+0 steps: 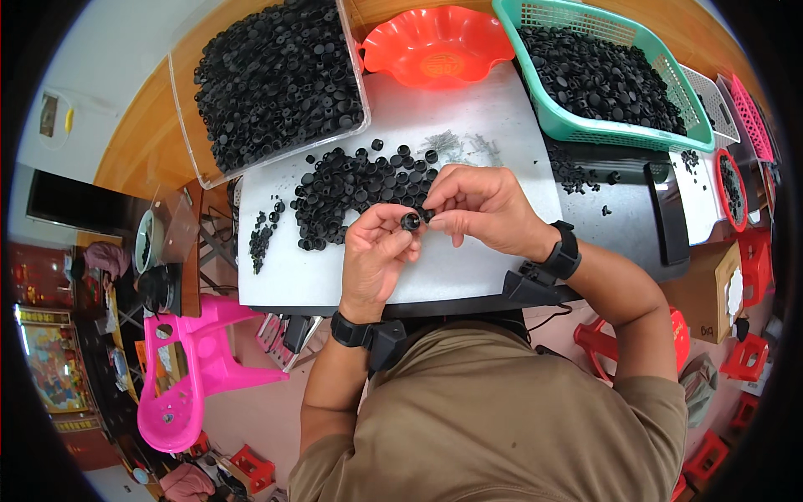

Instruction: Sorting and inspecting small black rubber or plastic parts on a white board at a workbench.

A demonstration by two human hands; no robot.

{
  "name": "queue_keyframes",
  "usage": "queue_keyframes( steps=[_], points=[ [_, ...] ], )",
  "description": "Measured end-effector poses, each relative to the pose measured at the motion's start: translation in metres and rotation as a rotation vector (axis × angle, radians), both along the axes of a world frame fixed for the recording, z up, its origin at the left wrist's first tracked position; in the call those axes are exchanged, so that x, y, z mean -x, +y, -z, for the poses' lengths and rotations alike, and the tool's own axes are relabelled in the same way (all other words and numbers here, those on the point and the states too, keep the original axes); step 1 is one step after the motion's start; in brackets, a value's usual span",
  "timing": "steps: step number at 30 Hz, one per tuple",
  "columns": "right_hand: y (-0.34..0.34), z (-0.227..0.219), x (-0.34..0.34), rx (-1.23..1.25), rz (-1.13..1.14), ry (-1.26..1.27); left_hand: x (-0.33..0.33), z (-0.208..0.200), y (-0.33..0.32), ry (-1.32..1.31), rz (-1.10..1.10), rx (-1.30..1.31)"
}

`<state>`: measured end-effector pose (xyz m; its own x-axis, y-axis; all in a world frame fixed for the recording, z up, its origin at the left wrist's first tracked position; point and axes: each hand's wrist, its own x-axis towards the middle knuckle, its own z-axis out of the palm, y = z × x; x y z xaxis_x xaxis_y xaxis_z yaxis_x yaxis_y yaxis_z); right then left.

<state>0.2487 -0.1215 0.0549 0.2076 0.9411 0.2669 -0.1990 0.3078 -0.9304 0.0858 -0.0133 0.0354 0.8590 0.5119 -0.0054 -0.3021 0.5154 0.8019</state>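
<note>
Between thumb and fingers, my left hand [376, 255] pinches a small round black plastic cap [410, 222], its hollow side facing up. Close against it, my right hand [493, 205] is closed in a pinch on a small black plastic piece [428, 214], partly hidden by the fingertips. Both hands are over the white work sheet [502, 268]. Just beyond them spreads a loose heap of black round caps [343, 192]. Left of the heap lies a smaller cluster of tiny black parts [261, 238]. Thin silvery pins [443, 144] are scattered behind the right hand.
A clear bin [365, 109] full of black parts stands at the far left, beside a red scalloped dish [435, 50]. At the far right is a green basket [602, 132] of black parts. A pink plastic stool [188, 368] stands left; a cardboard box [698, 293] sits right.
</note>
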Motion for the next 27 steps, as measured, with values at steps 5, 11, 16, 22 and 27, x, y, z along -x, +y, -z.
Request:
queue_keyframes(
  steps=[5,11,16,22,27],
  points=[
    [-0.0013,-0.0026,0.0028,0.001,0.020,-0.029,0.0017,0.0016,0.0003,0.004,-0.002,-0.033],
    [-0.0015,-0.0047,0.0031,0.000,0.036,-0.125,0.0009,-0.0002,-0.0028,0.001,-0.015,-0.077],
    [-0.0014,-0.0028,0.0026,0.019,0.053,-0.159,-0.0001,-0.0004,-0.0038,0.019,-0.041,-0.093],
    [-0.0012,0.0009,0.0031,0.007,0.027,-0.045,-0.0027,0.0014,-0.0046,0.007,-0.032,-0.071],
    [-0.0013,-0.0017,0.0044,0.029,0.024,0.018,-0.0027,0.0061,-0.0047,-0.021,0.036,0.035]
  ],
)
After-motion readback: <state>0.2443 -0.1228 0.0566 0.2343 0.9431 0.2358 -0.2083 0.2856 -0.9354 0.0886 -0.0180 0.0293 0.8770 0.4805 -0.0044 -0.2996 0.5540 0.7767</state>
